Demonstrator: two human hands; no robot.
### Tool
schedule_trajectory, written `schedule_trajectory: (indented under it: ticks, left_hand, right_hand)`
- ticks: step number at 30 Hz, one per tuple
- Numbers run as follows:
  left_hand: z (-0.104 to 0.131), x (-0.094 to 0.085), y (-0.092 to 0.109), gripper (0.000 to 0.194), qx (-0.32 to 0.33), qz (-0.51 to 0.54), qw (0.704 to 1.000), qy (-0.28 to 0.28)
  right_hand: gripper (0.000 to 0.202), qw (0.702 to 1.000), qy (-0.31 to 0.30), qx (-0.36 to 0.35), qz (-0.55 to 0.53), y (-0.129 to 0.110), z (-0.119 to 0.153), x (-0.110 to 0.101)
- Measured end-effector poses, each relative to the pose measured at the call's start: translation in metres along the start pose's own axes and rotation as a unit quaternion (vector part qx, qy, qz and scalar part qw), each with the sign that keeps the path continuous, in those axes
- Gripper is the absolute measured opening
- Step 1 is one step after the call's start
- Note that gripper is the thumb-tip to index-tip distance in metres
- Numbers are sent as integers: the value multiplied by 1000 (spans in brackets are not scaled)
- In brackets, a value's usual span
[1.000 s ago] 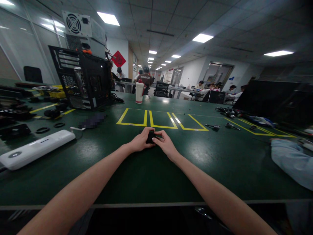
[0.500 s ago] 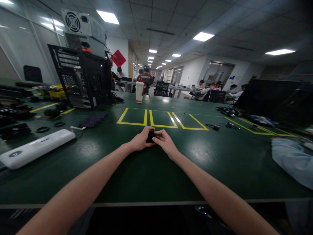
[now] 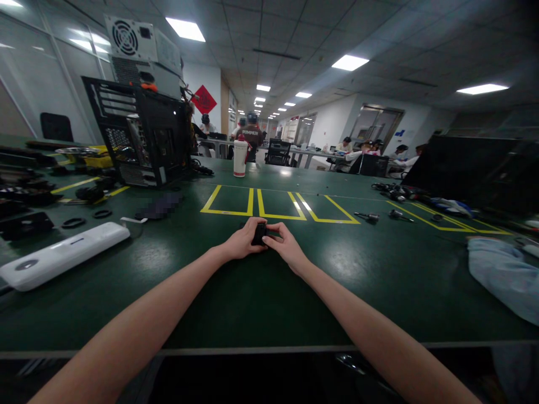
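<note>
A small black block-like part [image 3: 259, 234] is held just above or on the green table [image 3: 261, 303]; its exact kind is too dark to make out. My left hand [image 3: 243, 241] wraps round its left side, thumb below and fingers over the top. From the right, my right hand [image 3: 284, 244] pinches its edge between thumb and fingertips. Beyond both hands, yellow tape outlines [image 3: 280, 217] mark the table. Part of the block is hidden behind my left fingers.
On the left lie a long white device [image 3: 67, 255], black rings [image 3: 73, 223] and a dark computer case [image 3: 147, 134] topped by power supplies [image 3: 135, 39]. A white bottle [image 3: 240, 157] stands at the back. Screwdriver-like tools [image 3: 367, 216] and a co-worker's denim sleeve [image 3: 501, 272] are on the right.
</note>
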State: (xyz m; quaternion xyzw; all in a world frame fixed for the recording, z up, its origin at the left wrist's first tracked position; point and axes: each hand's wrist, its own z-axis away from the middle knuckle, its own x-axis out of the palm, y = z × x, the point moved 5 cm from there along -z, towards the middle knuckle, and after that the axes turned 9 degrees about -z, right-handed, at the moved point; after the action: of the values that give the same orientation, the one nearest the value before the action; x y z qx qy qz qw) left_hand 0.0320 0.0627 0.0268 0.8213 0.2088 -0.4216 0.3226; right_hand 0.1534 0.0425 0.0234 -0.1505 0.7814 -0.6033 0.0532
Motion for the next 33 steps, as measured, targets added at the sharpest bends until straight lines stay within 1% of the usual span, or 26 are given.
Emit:
schedule_trajectory:
  ticks: [4, 8, 10, 13, 18, 23, 26, 30, 33]
  left_hand:
    - [-1, 1, -1, 64, 3, -7, 1000, 5]
    - [-1, 2, -2, 64, 3, -5, 1000, 2]
    - [-1, 1, -1, 64, 4, -5, 1000, 1]
    - [0, 0, 0, 65, -1, -6, 1000, 2]
    - [1, -2, 1, 64, -8, 0, 1000, -4]
    - [0, 1, -1, 65, -2, 1, 1000, 1]
    - [0, 2, -1, 65, 4, 0, 1000, 9]
    - [0, 1, 0, 64, 8, 1, 1000, 7]
    - [1, -1, 0, 63, 2, 2, 1000, 0]
  right_hand:
    - [20, 1000, 9, 1, 7, 1, -1, -2]
    - [29, 1000, 20, 8, 17, 2, -2, -4]
    - [35, 999, 17, 25, 20, 4, -3, -5]
    - [34, 999, 9, 41, 13, 6, -3, -5]
    - [28, 999, 15, 28, 13, 6, -3, -6]
    - [24, 1000, 5, 13, -6, 3, -3, -4]
    - [27, 1000, 13, 4, -12, 2, -3, -5]
    - [36, 1000, 8, 22, -6, 5, -4, -5]
    - [36, 1000, 0, 22, -10, 5, -4, -4]
